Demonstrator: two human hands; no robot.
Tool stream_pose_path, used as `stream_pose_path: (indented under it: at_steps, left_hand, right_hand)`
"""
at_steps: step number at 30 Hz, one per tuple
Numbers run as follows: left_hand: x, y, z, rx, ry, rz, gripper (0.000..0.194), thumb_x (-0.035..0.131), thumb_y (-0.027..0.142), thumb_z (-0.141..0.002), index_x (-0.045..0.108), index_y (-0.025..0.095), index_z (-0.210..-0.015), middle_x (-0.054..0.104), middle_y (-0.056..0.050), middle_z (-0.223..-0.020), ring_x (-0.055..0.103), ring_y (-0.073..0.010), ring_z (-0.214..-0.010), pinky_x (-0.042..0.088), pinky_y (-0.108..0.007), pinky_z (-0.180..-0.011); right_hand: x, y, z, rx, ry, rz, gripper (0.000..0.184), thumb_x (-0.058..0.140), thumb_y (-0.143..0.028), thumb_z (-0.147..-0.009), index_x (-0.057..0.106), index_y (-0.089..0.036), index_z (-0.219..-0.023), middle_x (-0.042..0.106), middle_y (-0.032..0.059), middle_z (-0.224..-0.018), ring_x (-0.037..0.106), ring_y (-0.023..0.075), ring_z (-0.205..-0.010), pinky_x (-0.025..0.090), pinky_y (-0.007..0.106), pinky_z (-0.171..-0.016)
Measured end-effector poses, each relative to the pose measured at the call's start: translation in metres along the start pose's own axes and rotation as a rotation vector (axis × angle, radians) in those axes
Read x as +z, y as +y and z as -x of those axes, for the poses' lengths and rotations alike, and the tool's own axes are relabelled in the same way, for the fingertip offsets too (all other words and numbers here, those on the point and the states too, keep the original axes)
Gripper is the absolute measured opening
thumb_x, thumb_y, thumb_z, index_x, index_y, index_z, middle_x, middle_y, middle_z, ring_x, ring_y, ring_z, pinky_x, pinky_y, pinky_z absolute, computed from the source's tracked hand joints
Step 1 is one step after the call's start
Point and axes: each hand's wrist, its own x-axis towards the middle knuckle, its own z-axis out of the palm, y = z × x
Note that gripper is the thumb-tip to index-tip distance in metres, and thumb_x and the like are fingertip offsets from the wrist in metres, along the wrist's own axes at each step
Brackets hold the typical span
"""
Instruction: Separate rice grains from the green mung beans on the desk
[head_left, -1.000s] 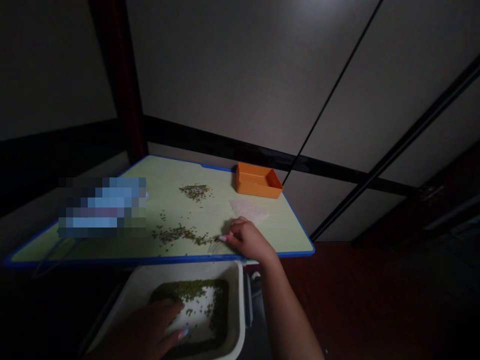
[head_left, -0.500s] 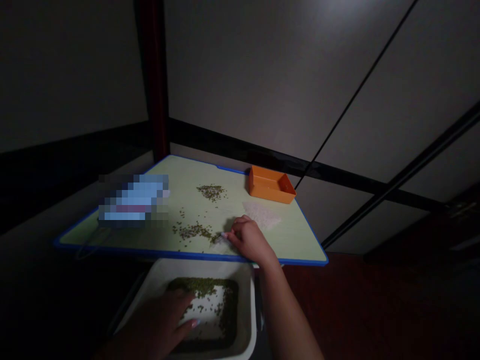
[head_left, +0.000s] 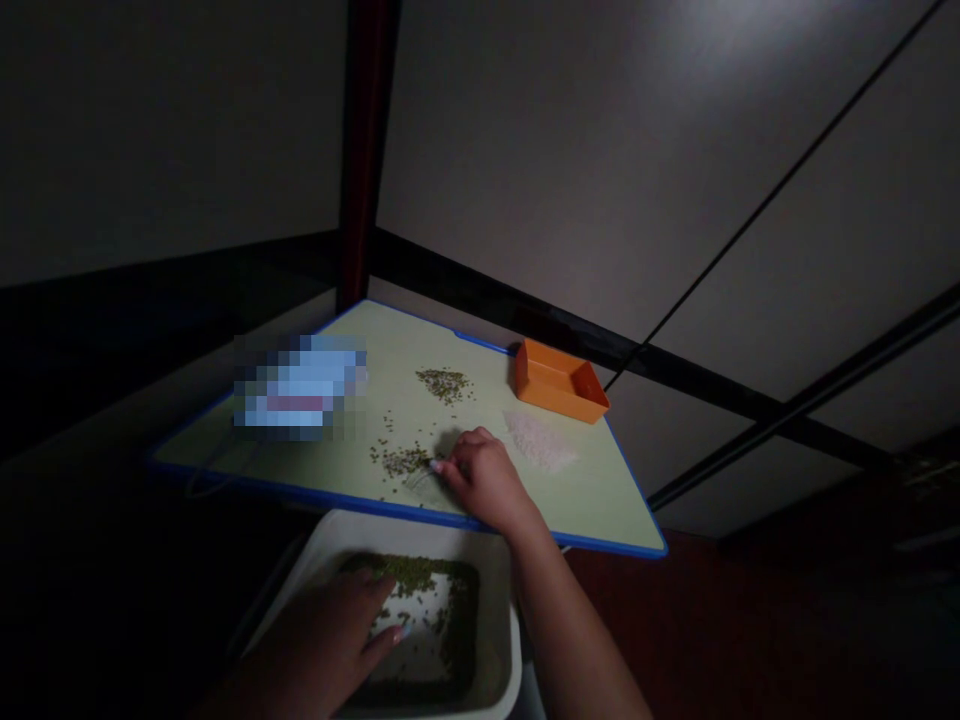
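On the pale green tabletop [head_left: 480, 355], my right hand [head_left: 484, 480] rests with its fingers curled under and the thumb at the right end of a near pile of green beans mixed with pale grains [head_left: 401, 460]. What its fingertips hold, if anything, is hidden. A second mixed pile [head_left: 444, 383] lies farther back. To the right of my hand spreads a heap of white grains [head_left: 538, 440], probably rice. My left hand [head_left: 352, 620] reaches into a white tub [head_left: 506, 660] below the table edge, thumb and fingers apart over green beans [head_left: 461, 620] scattered on its bottom.
An orange open box [head_left: 559, 385] stands at the back right table edge. At the left lies a blurred-out bluish object [head_left: 307, 385] with a cable near it. Blue trim [head_left: 420, 512] borders the table, and wall panels [head_left: 570, 180] rise behind it.
My right hand has slid left over the table, its thumb now closer to the near pile. My left hand stays in the tub. The whole view has shifted and tilted slightly.
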Motion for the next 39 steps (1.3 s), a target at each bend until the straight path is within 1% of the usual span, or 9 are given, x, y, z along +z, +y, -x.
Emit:
stream_pose_path:
  at_steps: [4,10,13,18,21,27,32,37,39]
  left_hand:
    - [-0.002,0.003,-0.002,0.009,-0.062,-0.005,0.048,0.054,0.039,-0.088,0.073,0.022,-0.129,0.075,-0.016,-0.134,0.069,-0.0334,-0.126,0.05,-0.051,-0.114]
    - [-0.007,0.008,0.0,0.001,-0.072,0.016,0.049,0.055,0.04,-0.088,0.073,0.021,-0.129,0.073,-0.016,-0.138,0.066,-0.0361,-0.132,0.047,-0.055,-0.117]
    - [-0.009,0.009,0.002,-0.008,-0.083,0.024,0.052,0.054,0.04,-0.088,0.071,0.019,-0.133,0.072,-0.017,-0.139,0.066,-0.036,-0.132,0.047,-0.055,-0.117]
    - [-0.01,0.009,0.001,0.005,-0.076,0.022,0.05,0.053,0.039,-0.088,0.073,0.02,-0.13,0.073,-0.017,-0.138,0.066,-0.0363,-0.131,0.047,-0.056,-0.117]
    - [-0.012,0.009,0.0,0.011,-0.072,0.018,0.051,0.052,0.04,-0.089,0.073,0.018,-0.13,0.072,-0.018,-0.139,0.065,-0.036,-0.131,0.046,-0.055,-0.117]
    - [-0.019,0.015,0.001,0.01,-0.022,0.015,0.042,0.05,0.034,-0.089,0.075,0.022,-0.121,0.077,-0.014,-0.128,0.067,-0.0329,-0.126,0.049,-0.051,-0.112]
    - [-0.02,0.016,0.002,0.061,0.018,0.053,0.036,0.052,0.035,-0.09,0.077,0.027,-0.115,0.08,-0.011,-0.119,0.071,-0.0299,-0.116,0.052,-0.048,-0.106]
    - [-0.02,0.018,0.002,0.068,-0.078,0.004,0.04,0.049,0.036,-0.092,0.075,0.025,-0.121,0.079,-0.012,-0.126,0.07,-0.0328,-0.121,0.05,-0.053,-0.109]
    - [-0.019,0.017,0.002,0.058,-0.09,0.014,0.041,0.05,0.037,-0.092,0.075,0.026,-0.122,0.078,-0.012,-0.127,0.07,-0.0328,-0.121,0.05,-0.054,-0.11]
  right_hand:
    - [0.005,0.0,-0.002,0.0,0.018,-0.01,0.032,0.071,-0.028,-0.097,0.062,-0.02,-0.068,0.065,0.0067,-0.081,0.055,0.0215,-0.086,0.042,0.034,-0.079]
    - [0.005,0.004,0.0,0.054,0.05,-0.016,0.031,0.071,-0.025,-0.095,0.061,-0.02,-0.067,0.063,0.0061,-0.078,0.056,0.0221,-0.086,0.044,0.034,-0.079]
    - [0.003,0.004,0.0,0.081,0.037,0.004,0.034,0.071,-0.024,-0.095,0.059,-0.021,-0.064,0.063,0.0067,-0.078,0.055,0.0223,-0.086,0.044,0.034,-0.079]
    - [0.002,0.0,-0.005,0.108,-0.008,0.063,0.034,0.069,-0.025,-0.097,0.059,-0.021,-0.065,0.064,0.0078,-0.079,0.055,0.0229,-0.087,0.044,0.034,-0.08]
    - [0.002,-0.002,-0.008,0.092,-0.017,0.062,0.031,0.069,-0.025,-0.098,0.061,-0.02,-0.068,0.065,0.0082,-0.082,0.057,0.0227,-0.089,0.044,0.034,-0.081]
    - [-0.003,-0.004,-0.015,0.04,0.007,0.065,0.022,0.073,-0.027,-0.096,0.068,-0.018,-0.076,0.069,0.0091,-0.091,0.056,0.0239,-0.096,0.043,0.034,-0.084]
    - [-0.004,-0.008,-0.022,-0.018,-0.021,0.061,0.025,0.075,-0.032,-0.096,0.069,-0.018,-0.076,0.068,0.0084,-0.093,0.056,0.0234,-0.097,0.044,0.034,-0.085]
    - [-0.002,-0.013,-0.027,-0.051,-0.06,0.052,0.025,0.073,-0.036,-0.097,0.071,-0.018,-0.079,0.069,0.0088,-0.098,0.056,0.0236,-0.101,0.044,0.034,-0.087]
    - [0.0,-0.015,-0.028,-0.064,-0.073,0.064,0.026,0.071,-0.037,-0.098,0.072,-0.018,-0.08,0.069,0.0094,-0.099,0.055,0.0236,-0.101,0.044,0.034,-0.087]
